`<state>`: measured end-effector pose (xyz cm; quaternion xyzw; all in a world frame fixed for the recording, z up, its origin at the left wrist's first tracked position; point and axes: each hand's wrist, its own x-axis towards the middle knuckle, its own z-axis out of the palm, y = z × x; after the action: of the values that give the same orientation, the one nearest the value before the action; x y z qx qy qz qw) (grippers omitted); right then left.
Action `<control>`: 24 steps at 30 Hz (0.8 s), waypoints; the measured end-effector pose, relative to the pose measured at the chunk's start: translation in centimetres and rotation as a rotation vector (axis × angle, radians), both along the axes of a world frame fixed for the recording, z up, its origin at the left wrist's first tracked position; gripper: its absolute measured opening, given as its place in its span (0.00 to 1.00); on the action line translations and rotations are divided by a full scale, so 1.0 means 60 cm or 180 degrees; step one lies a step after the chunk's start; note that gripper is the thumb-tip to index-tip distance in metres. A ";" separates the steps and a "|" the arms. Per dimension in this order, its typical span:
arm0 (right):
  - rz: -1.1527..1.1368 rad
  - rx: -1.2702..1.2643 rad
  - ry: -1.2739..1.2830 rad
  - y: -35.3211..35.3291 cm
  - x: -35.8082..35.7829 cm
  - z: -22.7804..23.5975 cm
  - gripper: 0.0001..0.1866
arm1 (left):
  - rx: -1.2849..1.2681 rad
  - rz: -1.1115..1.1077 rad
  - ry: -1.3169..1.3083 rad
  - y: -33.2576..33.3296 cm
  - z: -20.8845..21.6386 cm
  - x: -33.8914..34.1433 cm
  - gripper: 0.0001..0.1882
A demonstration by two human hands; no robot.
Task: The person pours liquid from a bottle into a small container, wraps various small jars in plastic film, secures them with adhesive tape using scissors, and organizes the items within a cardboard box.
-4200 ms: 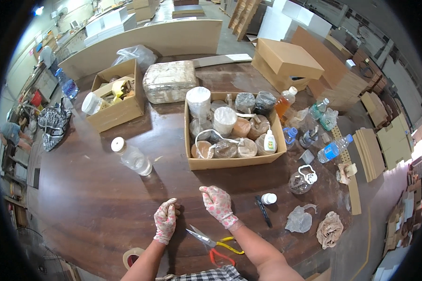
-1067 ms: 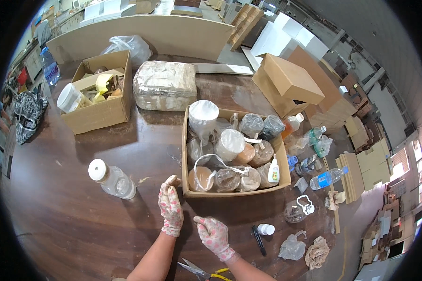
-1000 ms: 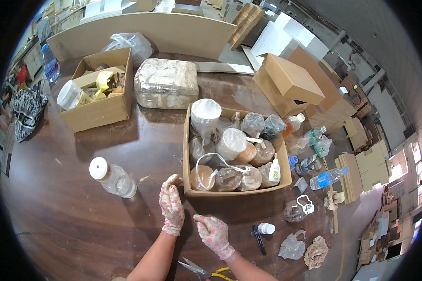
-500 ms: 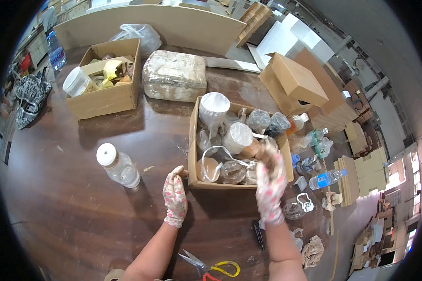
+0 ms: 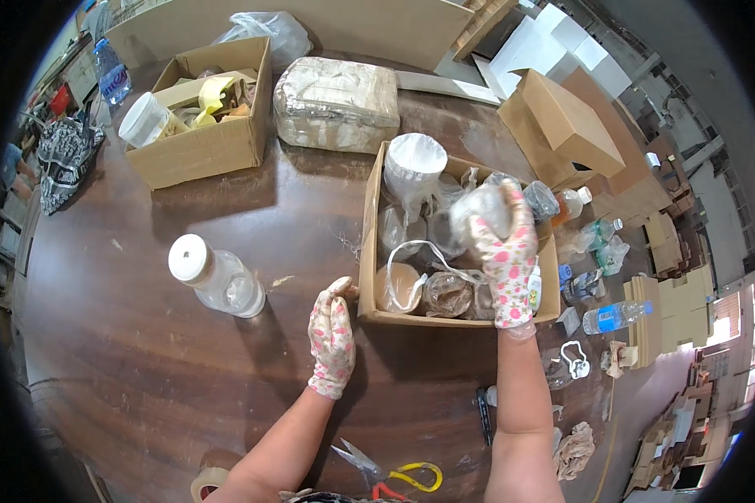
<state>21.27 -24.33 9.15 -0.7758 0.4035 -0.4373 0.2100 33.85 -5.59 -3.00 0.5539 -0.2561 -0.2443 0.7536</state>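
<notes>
My right hand (image 5: 510,264), in a white glove with pink flower print, reaches into an open cardboard box (image 5: 453,321) and grips a plastic-wrapped container (image 5: 478,211), blurred by motion. A white-topped container wrapped in clear plastic (image 5: 415,159) stands in the box's far left corner. At the near left lies a round tan piece (image 5: 397,287) under a loop of white cord (image 5: 419,245). My left hand (image 5: 331,339), gloved alike, rests at the box's near left corner with loosely extended fingers and nothing visible in them. Left of it stands a clear jar with a white lid (image 5: 218,277).
A cardboard box of scraps (image 5: 197,159) and a wrapped block (image 5: 337,105) stand at the back. Scissors (image 5: 386,474), a black marker (image 5: 484,417) and a tape roll (image 5: 208,484) lie near me. Several bottles, one a blue-labelled water bottle (image 5: 617,318), lie at right.
My right hand has moved farther into the box and now grips the plastic-wrapped container, which has shifted right. My left hand stays by the box corner. The whole view has shifted slightly.
</notes>
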 end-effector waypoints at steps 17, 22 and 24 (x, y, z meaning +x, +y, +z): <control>0.1856 -0.0401 0.0512 0.042 0.002 0.029 0.39 | 0.0108 -0.0035 -0.0176 0.001 0.002 0.000 0.17; 0.2385 -0.0083 0.0719 0.050 0.006 0.021 0.38 | 0.0029 0.0055 -0.0088 -0.002 0.005 -0.001 0.15; 0.2493 -0.0017 0.0870 0.058 0.011 0.020 0.39 | -0.0016 0.0050 -0.0048 0.000 0.002 -0.001 0.15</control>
<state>21.91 -20.87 10.34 -0.9222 0.1009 -0.2184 0.3029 33.79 -5.59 -2.89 0.5558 -0.2580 -0.2336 0.7550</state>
